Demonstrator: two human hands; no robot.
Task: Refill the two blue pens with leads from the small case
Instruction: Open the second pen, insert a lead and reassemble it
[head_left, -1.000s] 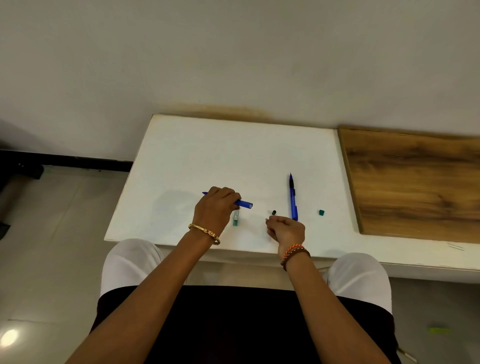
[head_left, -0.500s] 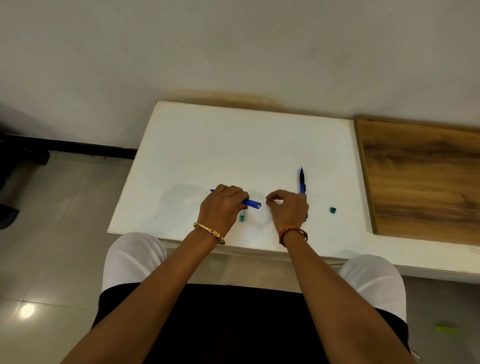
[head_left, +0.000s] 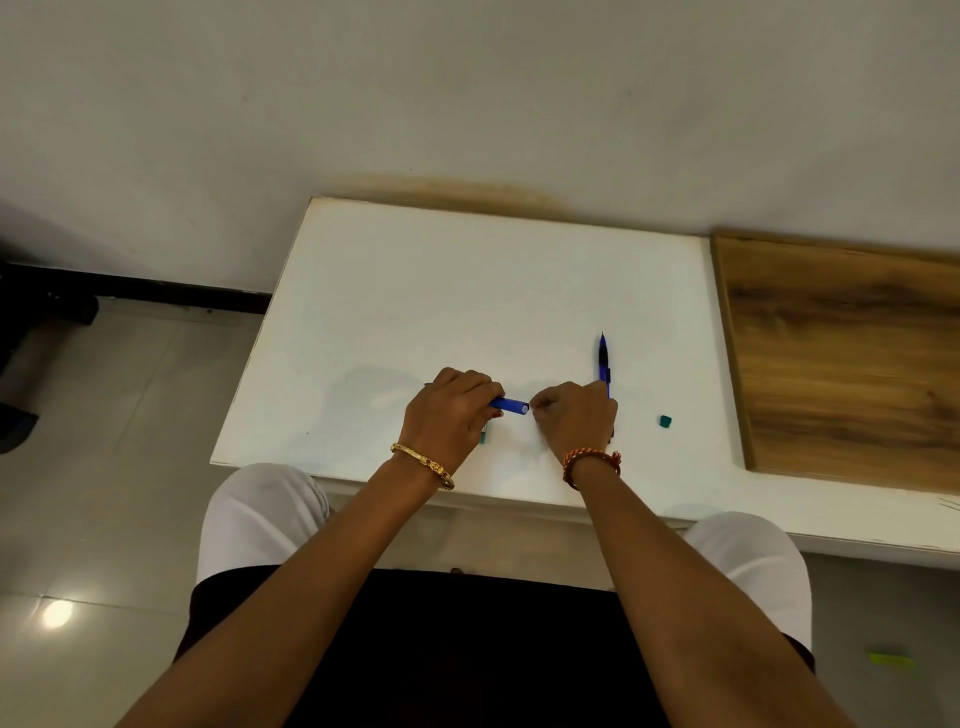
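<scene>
My left hand (head_left: 451, 415) grips a blue pen (head_left: 511, 405) and holds it level just above the white table (head_left: 467, 280), with its pale open end pointing right. My right hand (head_left: 576, 421) is at that end with fingertips pinched together; whatever is between them is too small to see. The small teal lead case (head_left: 484, 439) peeks out under my left hand. The second blue pen (head_left: 603, 358) lies on the table pointing away from me, its near end hidden behind my right hand.
A small teal lid (head_left: 665, 421) lies on the table right of my right hand. A brown wooden board (head_left: 841, 364) adjoins the table's right side. A wall runs behind the table, and tiled floor is at the left.
My right hand moved from the table's near edge, beside a small black cap, up and left to the open end of the held pen. The cap is now out of sight.
</scene>
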